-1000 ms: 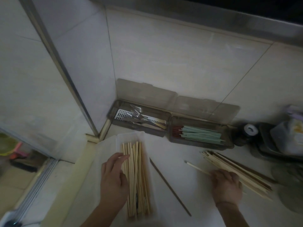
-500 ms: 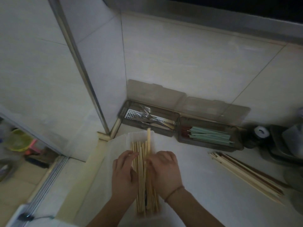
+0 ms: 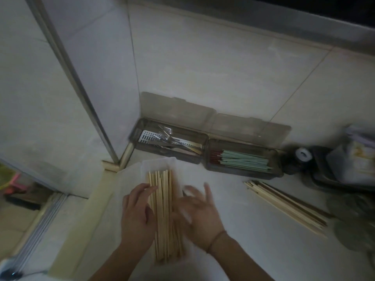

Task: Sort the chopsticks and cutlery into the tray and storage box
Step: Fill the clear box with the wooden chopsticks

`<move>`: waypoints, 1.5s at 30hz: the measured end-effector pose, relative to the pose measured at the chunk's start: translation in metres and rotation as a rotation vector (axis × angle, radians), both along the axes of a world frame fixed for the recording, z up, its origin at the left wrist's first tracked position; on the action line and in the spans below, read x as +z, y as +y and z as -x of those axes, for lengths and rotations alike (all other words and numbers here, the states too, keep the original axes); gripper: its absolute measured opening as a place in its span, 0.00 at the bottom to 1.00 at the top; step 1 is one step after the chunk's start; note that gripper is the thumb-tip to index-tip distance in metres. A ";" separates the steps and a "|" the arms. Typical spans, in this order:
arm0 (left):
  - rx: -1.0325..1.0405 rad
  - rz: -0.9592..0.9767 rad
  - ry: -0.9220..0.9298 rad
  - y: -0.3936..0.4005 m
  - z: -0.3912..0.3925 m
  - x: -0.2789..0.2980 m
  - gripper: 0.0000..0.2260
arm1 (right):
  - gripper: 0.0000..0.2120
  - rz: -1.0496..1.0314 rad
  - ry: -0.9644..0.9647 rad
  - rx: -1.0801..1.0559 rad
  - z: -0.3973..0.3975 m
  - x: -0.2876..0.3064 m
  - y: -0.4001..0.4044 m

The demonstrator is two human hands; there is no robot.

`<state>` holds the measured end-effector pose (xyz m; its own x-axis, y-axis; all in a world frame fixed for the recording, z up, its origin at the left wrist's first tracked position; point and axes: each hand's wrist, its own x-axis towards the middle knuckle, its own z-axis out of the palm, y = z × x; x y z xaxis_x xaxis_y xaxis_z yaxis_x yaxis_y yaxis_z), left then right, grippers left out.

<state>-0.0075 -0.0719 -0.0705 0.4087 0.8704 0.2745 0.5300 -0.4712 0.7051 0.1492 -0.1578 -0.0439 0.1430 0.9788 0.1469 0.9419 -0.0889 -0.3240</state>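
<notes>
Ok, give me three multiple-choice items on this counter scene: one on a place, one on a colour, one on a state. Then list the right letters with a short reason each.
1. Where does the loose pile of chopsticks lie?
A. on the counter, right of the white tray
B. inside the cutlery box
C. on the floor

2. What colour are most of the chopsticks in the right-hand storage box?
A. black
B. pale green
C. yellow

3. How is the right hand?
A. gripping a fork
B. fist closed on a chopstick
C. fingers spread, holding nothing

Answers:
1 A: the pile rests on the bare counter, apart from the white tray.
2 B: pale green sticks fill the box, with dark red ends at the left.
3 C: its blurred fingers are splayed beside the tray's wooden chopsticks, while the left hand rests on them.
</notes>
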 end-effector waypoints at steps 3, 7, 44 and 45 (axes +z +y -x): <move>0.012 0.007 0.001 0.000 -0.002 0.000 0.25 | 0.07 -0.250 0.147 -0.350 -0.061 -0.009 -0.023; 0.017 0.005 -0.007 0.000 -0.002 -0.001 0.25 | 0.15 0.165 -0.009 -0.935 -0.142 -0.029 -0.073; -0.003 0.066 -0.090 -0.007 -0.009 -0.011 0.23 | 0.20 0.182 0.607 -0.257 0.053 0.010 0.008; -0.005 0.056 -0.094 -0.008 -0.009 -0.012 0.23 | 0.18 0.175 0.637 -0.235 0.050 0.015 0.004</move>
<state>0.0016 -0.0799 -0.0826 0.3880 0.8835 0.2624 0.4579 -0.4319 0.7771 0.0995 -0.1542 -0.0285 0.3595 0.9129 -0.1932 0.5228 -0.3685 -0.7687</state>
